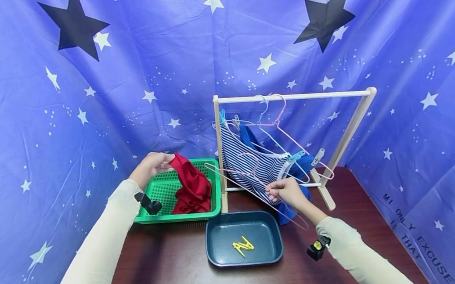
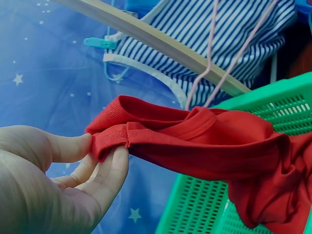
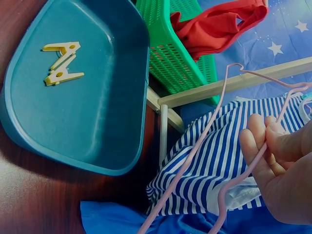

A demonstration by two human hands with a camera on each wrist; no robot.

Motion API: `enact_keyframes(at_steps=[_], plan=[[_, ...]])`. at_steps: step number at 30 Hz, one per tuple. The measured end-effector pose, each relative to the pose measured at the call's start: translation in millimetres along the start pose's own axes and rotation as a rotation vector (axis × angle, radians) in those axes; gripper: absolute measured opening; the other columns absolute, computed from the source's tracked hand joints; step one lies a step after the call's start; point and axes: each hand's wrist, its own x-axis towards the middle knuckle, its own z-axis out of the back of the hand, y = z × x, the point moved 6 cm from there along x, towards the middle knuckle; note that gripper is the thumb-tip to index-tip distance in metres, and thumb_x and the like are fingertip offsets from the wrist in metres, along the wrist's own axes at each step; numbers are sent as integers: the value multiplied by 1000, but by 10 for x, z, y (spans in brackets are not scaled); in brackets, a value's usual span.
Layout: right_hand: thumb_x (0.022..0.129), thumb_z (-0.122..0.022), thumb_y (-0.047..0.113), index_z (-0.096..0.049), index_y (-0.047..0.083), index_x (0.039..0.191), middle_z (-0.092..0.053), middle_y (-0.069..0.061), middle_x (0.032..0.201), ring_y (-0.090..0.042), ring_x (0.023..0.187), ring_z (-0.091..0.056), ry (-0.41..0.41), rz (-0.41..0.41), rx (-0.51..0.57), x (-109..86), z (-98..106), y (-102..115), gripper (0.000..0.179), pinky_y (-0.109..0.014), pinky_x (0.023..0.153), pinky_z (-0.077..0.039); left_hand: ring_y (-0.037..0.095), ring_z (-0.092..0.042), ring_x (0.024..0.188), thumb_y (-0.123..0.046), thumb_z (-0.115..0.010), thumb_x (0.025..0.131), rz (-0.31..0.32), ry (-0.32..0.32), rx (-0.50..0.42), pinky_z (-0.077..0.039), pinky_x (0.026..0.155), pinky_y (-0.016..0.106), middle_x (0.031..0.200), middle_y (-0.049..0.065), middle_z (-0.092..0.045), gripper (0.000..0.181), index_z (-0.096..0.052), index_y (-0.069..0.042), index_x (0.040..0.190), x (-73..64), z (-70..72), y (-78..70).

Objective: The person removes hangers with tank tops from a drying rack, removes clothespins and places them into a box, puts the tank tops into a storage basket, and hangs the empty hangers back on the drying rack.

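Note:
My left hand [image 1: 154, 163] pinches the banded edge of a red garment [image 2: 195, 139] between thumb and fingers, lifting that end above the green basket [image 1: 217, 200]. The rest of the red cloth hangs down into the basket. In my right hand [image 1: 288, 192] is a pink clothes hanger [image 3: 187, 161], gripped by its wire in front of the rack. Its far end reaches left toward the basket's rim and overlaps it in the head view. Behind the hanger hangs a blue-and-white striped garment [image 1: 236, 159], held at its corners by light blue clothespins [image 2: 100, 43].
A wooden rack [image 1: 295, 96] carries a light blue hanger [image 1: 267, 126] and another pink hanger [image 1: 288, 133] with blue garments [image 1: 247, 136]. At the front, a dark blue-green tray [image 1: 245, 261] holds yellow clothespins [image 3: 63, 63]. A starry curtain surrounds the brown table [image 1: 172, 260].

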Motion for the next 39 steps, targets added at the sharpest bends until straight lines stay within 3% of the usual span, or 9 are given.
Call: enact_keyframes(at_steps=[5, 13, 15, 18, 21, 23, 28, 32, 39], plan=[[92, -61, -14, -63, -27, 108, -72, -34, 92, -3, 59, -67, -6, 0, 10, -21, -19, 5, 20, -19, 60, -58, 8, -64, 64, -2, -53, 102, 27, -21, -3, -61, 81, 25, 72, -1, -62, 7, -60, -2, 100, 22, -10, 120], [93, -61, -14, -63, -27, 110, -72, -35, 94, -2, 59, -66, -5, 0, 18, -38, -44, 18, 22, -17, 60, -58, 9, -62, 65, 1, -50, 100, 45, -119, -20, -53, 104, 35, 89, 2, -56, 5, -55, -2, 101, 45, 143, 248], [92, -61, -14, -63, -27, 109, -72, -35, 94, -2, 59, -67, -5, 2, 15, -35, -45, 20, 21, -17, 60, -58, 9, -61, 63, 4, -49, 98, 45, -174, -45, -55, 101, 35, 87, 2, -56, 7, -53, -2, 100, 58, 216, 271], [92, -61, -14, -63, -27, 108, -72, -35, 93, -2, 59, -67, -4, 7, 9, -32, -46, 21, 20, -18, 60, -58, 8, -60, 55, 7, -47, 95, 47, -294, -123, -62, 80, 29, 76, 0, -56, 12, -50, -1, 103, 63, 344, 295], [92, -61, -14, -63, -27, 107, -71, -36, 93, -3, 59, -67, -1, 10, 5, -31, -49, 23, 20, -19, 61, -59, 7, -60, 47, 9, -49, 92, 25, -437, -256, -61, 60, 23, 63, -1, -56, 27, -51, 3, 118, 49, 487, 299], [92, -61, -14, -63, -27, 107, -71, -36, 93, -3, 60, -67, -1, 6, 4, -30, -50, 21, 20, -21, 62, -60, 6, -60, 44, 10, -52, 90, -4, -535, -342, -59, 55, 21, 61, -1, -54, 32, -51, 3, 121, 14, 574, 289], [92, -61, -14, -64, -27, 106, -73, -31, 89, -4, 59, -67, -5, 1, -1, -27, -45, 18, 19, -22, 62, -60, 2, -58, 44, 10, -52, 85, -73, -697, -467, -57, 52, 20, 63, -5, -52, 18, -51, -5, 95, -93, 714, 257], [92, -61, -14, -64, -26, 106, -74, -29, 86, -5, 59, -67, 0, 0, -1, -30, -49, 11, 19, -22, 61, -60, 3, -59, 45, 10, -53, 86, -56, -681, -434, -58, 53, 20, 63, -5, -53, 17, -49, -6, 89, -114, 717, 272], [92, -61, -14, -64, -26, 106, -73, -33, 90, -6, 60, -69, 14, 8, 6, -25, -85, -1, 19, -25, 64, -61, 6, -58, 46, 5, -59, 90, 6, -579, -279, -55, 49, 21, 69, -2, -55, 15, -52, -2, 102, -12, 623, 419]])
